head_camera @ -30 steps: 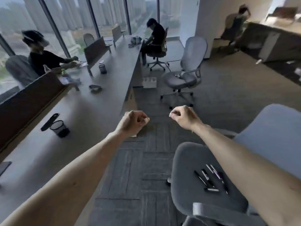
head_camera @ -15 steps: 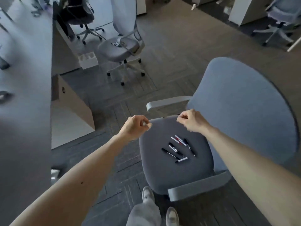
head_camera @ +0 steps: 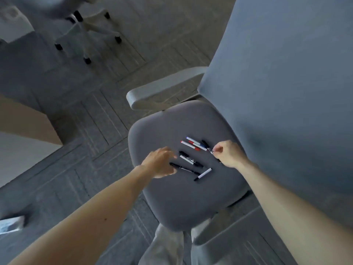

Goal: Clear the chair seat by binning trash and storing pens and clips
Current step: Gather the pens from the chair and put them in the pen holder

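Observation:
Several pens lie on the grey chair seat [head_camera: 183,203]. A black pen [head_camera: 186,170] lies nearest my left hand [head_camera: 160,165], whose fingers are spread and relaxed right at the pen's left end. A white pen with a black cap [head_camera: 203,174] lies in front, a white pen with red ends [head_camera: 190,145] and a blue-tipped pen [head_camera: 194,142] lie farther back. My right hand [head_camera: 228,154] has its fingers curled and pinches the end of a dark pen [head_camera: 206,145] at the seat's right side.
The chair's tall backrest [head_camera: 286,92] rises on the right, with pale armrests [head_camera: 162,88] at the far side and below the seat. Another wheeled chair [head_camera: 86,25] stands at top left. A desk corner [head_camera: 23,121] is on the left. Carpet floor surrounds the chair.
The view has dropped from the office to the chair seat. Both hands came down onto the pens: the left opened from a fist, the right took hold of a dark pen.

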`<action>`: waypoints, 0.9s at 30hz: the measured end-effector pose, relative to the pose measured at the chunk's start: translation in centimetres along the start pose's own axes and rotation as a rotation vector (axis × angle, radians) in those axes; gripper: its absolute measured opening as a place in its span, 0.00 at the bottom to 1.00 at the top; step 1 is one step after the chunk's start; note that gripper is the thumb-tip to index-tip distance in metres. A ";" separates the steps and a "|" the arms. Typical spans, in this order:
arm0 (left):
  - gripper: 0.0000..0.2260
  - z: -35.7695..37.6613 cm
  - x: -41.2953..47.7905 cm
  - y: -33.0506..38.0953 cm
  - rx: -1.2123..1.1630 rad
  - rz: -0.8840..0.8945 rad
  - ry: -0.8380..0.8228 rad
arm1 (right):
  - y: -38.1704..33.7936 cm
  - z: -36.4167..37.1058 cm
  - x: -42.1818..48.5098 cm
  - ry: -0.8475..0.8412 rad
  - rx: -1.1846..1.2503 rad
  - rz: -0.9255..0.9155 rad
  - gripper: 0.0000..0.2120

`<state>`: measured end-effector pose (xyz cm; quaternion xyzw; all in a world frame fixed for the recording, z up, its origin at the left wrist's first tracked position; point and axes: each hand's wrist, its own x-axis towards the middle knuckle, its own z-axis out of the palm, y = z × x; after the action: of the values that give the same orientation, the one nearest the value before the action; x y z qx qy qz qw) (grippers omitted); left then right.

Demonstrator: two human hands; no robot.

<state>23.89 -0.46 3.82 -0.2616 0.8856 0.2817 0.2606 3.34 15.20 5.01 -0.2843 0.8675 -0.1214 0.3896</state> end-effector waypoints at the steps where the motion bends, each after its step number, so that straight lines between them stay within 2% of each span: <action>1: 0.25 1.2 1.6 -0.1 0.045 0.026 0.005 | 1.1 1.2 1.6 0.015 -0.002 0.018 0.08; 6: 0.31 7.1 7.6 0.1 0.293 0.142 0.035 | 5.2 6.4 7.0 0.057 -0.080 0.064 0.16; 10: 0.27 11.2 11.0 0.1 0.408 0.239 0.120 | 7.0 9.5 9.9 0.073 -0.121 0.059 0.20; 13: 0.24 12.4 12.3 0.0 0.454 0.266 0.148 | 7.2 10.7 10.9 0.132 -0.148 0.033 0.18; 16: 0.16 13.0 13.0 0.3 0.422 0.297 0.153 | 7.5 11.1 11.5 0.180 -0.121 0.028 0.14; 19: 0.09 13.7 12.8 0.3 0.401 0.319 0.142 | 7.5 10.9 11.4 0.131 -0.124 0.050 0.13; 24: 0.07 13.4 12.5 -0.6 0.338 0.320 0.116 | 7.0 10.0 11.0 0.104 -0.188 0.061 0.03; 27: 0.02 11.9 12.9 -1.0 0.185 0.265 0.156 | 7.2 9.7 10.4 0.099 -0.120 0.008 0.05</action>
<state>18.90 2.27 -12.76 -0.1384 0.9520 0.2100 0.1746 2.15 15.01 -10.82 -0.2973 0.8926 -0.0814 0.3289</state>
